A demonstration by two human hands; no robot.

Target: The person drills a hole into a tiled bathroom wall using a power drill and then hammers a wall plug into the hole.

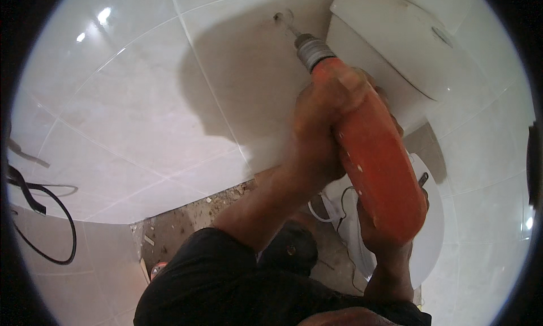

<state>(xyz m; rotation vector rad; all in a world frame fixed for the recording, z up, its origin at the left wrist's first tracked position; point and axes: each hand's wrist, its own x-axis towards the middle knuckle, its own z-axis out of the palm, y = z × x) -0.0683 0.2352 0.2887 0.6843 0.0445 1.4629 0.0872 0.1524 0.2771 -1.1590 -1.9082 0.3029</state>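
An orange-red power drill slants up and away from me. Its grey chuck holds a thin bit, whose tip meets a small dark hole in the pale tiled wall. My left hand is wrapped around the front of the drill body, just behind the chuck. At the rear, my right hand grips the drill from below. Most of its fingers and the trigger are hidden by the drill body.
Right of the drill stands a white toilet cistern; below it is the white toilet lid. A black cable loop hangs at the left. Rubble lies on the rough floor. A thin cord runs near the toilet.
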